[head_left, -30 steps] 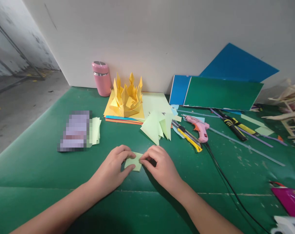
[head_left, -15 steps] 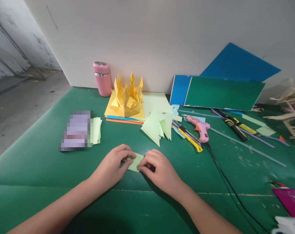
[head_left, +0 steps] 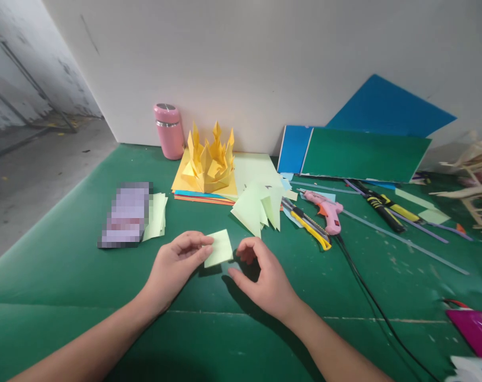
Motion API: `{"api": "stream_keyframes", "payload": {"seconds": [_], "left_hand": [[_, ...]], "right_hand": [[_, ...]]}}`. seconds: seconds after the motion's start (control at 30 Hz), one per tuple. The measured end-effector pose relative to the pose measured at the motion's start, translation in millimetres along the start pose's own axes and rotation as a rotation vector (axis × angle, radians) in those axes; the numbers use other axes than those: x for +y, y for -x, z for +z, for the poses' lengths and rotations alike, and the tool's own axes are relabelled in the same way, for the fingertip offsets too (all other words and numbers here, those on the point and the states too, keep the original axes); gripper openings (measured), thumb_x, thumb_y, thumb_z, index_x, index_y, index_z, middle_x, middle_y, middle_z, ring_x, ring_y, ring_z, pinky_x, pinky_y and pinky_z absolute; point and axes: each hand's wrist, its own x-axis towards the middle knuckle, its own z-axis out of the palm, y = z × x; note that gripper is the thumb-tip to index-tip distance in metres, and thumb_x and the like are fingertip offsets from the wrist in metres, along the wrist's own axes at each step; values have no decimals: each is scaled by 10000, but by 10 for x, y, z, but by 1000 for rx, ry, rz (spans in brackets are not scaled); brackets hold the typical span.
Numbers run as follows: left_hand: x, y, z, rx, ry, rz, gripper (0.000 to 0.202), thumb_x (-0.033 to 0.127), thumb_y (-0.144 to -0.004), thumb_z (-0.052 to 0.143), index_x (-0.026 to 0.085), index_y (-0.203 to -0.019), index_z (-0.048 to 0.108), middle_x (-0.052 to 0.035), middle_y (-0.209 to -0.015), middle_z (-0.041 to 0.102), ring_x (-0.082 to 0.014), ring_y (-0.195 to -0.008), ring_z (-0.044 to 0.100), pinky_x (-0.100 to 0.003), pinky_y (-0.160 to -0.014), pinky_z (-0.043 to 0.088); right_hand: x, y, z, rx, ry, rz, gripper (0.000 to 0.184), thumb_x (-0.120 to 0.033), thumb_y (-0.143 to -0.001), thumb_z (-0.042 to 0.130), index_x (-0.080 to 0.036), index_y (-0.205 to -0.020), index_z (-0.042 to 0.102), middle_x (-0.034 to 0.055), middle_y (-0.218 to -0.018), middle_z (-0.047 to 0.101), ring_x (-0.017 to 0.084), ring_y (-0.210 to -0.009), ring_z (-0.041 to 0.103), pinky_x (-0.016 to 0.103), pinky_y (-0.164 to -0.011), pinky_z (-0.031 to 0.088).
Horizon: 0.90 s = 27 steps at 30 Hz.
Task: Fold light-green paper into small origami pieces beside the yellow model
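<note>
Near the frame's lower centre, the left hand (head_left: pixel 173 268) pinches a small folded light-green paper (head_left: pixel 219 248) by its left edge, lifted off the green mat (head_left: pixel 66 276). The right hand (head_left: pixel 264 278) hovers just beside it, fingers loosely curled and apart.

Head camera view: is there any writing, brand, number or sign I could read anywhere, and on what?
None can be read.
The blurred patch on the table hides whatever it covers.
The pink glue gun bears a small red mark, too small to read.
The light green paper in the left hand is blank.
</note>
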Motion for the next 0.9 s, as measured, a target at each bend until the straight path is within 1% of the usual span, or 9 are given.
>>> {"api": "stream_keyframes", "payload": {"seconds": [0.07, 0.13, 0.23, 0.33, 0.47, 0.7, 0.8, 0.9], "left_hand": [[28, 55, 51, 32, 161, -105, 214, 343, -589, 772, 189, -726, 717, -10, -779, 647, -128, -692, 582, -202, -604, 483], [44, 106, 103, 28, 278, -186, 231, 330, -569, 802, 176, -712, 704, 5, -735, 641, -101, -647, 559, -173, -577, 460], [49, 143, 151, 59, 383, -226, 257, 309, -541, 834, 163, -692, 686, 20, -713, 634, -80, -625, 543, -152, -567, 447], [56, 141, 159, 74, 419, -233, 271, 301, -528, 845, 160, -686, 677, 30, -705, 634, -70, -629, 539, -137, -577, 447], [77, 144, 161, 61, 430, -230, 263, 281, -527, 844, 154, -651, 650, 38, -678, 624, -66, -627, 537, -130, -587, 447], [113, 203, 196, 12, 447, -256, 289, 261, -541, 833, 156, -596, 569, 58, -586, 564, -56, -554, 496, -124, -519, 408], [134, 219, 206, -7, 440, -288, 307, 270, -541, 832, 158, -588, 550, 51, -576, 565, -64, -550, 507, -134, -515, 409], [144, 220, 210, -24, 444, -314, 316, 288, -543, 828, 162, -591, 542, 42, -577, 575, -77, -553, 523, -151, -525, 424]], "right_hand": [[-12, -8, 23, 1, -149, 60, 228, -230, -744, 596, -229, -911, 441, 3, -823, 530, 150, -708, 517, 291, -659, 450], [-35, -13, 37, -25, -312, 88, 222, -262, -760, 591, -235, -906, 425, -10, -817, 512, 134, -697, 516, 276, -652, 449], [-67, -7, 39, -78, -506, 116, 215, -267, -779, 586, -241, -914, 421, -25, -799, 495, 119, -691, 510, 259, -647, 439], [-73, 3, 35, -115, -606, 131, 225, -258, -789, 592, -245, -942, 427, -33, -779, 506, 115, -687, 516, 252, -645, 432], [-51, 6, 48, -67, -624, 152, 171, -295, -834, 564, -247, -943, 441, -32, -772, 530, 123, -699, 553, 259, -659, 447], [2, 43, 90, 50, -472, 101, 101, -292, -902, 492, -247, -989, 466, -6, -816, 588, 137, -711, 580, 282, -674, 467], [2, 51, 114, 95, -491, 106, 79, -309, -910, 487, -246, -956, 491, -4, -807, 600, 135, -697, 581, 270, -645, 468], [-14, 42, 124, 139, -547, 140, 114, -352, -889, 527, -241, -909, 510, -19, -741, 594, 133, -668, 572, 262, -627, 460]]}}
